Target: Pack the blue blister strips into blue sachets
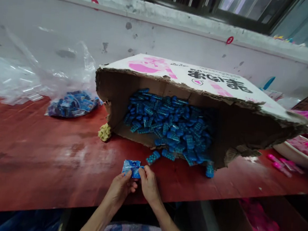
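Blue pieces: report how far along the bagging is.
Done: one clear bag of packed blue pieces lies at the back left. In hand: left hand and right hand pinch a small blue packet. Left: a big heap of loose blue pieces fills the torn cardboard box.

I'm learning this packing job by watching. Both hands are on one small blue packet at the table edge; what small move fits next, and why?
Probably set the blue packet aside on the red table and reach for another. The left hand and right hand pinch it together, and loose blue pieces spill from the torn cardboard box just ahead.
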A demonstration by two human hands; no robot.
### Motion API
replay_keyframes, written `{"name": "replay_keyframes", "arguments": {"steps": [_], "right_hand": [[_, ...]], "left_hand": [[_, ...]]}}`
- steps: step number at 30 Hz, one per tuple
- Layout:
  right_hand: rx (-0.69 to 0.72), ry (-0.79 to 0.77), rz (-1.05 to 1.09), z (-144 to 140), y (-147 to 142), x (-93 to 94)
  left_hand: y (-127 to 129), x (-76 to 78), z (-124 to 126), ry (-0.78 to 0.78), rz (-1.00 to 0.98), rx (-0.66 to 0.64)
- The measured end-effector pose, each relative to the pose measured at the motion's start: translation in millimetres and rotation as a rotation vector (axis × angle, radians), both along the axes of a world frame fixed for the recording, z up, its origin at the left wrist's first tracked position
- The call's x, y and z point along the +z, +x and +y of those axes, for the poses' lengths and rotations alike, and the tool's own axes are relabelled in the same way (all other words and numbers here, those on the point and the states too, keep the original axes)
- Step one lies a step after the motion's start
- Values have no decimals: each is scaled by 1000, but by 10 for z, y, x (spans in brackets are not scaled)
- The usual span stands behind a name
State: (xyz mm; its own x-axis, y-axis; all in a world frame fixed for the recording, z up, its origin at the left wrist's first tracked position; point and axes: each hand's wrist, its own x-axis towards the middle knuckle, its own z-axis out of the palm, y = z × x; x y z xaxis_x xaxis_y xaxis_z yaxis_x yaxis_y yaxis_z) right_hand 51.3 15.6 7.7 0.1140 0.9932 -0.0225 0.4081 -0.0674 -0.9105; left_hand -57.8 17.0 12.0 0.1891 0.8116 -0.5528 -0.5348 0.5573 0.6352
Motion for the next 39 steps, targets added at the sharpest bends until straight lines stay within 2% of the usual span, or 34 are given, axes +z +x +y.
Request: {"name": "replay_keyframes", "arguments": {"steps": [4,6,8,10,13,16,22,25,28,30,34,39], "right_hand": [[137,43,-49,26,161,132],[166,143,-238,83,270,175],[151,214,-552,171,390,174],[135,177,-810,269,496,136],[158,89,-940,373,573,75],[190,83,-920,378,545,71],[314,144,-801,240,421,81],[278,161,-618,169,411,89],[205,178,-316,61,414,182],[215,178,-210,-24,410,284],[292,153,-159,-135,399,454],[306,111,-124,-136,411,505]], "left_hand": [[-108,3,-29,-65,5,38],[-134,2,-38,-131,19,68],[-153,19,-44,-187,27,96],[-173,56,-51,-219,27,112],[-201,116,-70,-245,17,123],[-219,139,-87,-266,10,148],[-229,87,-75,-325,-25,190],[-226,93,-59,-357,-78,205],[-218,115,-49,-380,-104,228],[-211,122,-46,-373,-107,237],[-199,106,-52,-342,-87,228],[-210,75,-70,-306,-68,217]]}}
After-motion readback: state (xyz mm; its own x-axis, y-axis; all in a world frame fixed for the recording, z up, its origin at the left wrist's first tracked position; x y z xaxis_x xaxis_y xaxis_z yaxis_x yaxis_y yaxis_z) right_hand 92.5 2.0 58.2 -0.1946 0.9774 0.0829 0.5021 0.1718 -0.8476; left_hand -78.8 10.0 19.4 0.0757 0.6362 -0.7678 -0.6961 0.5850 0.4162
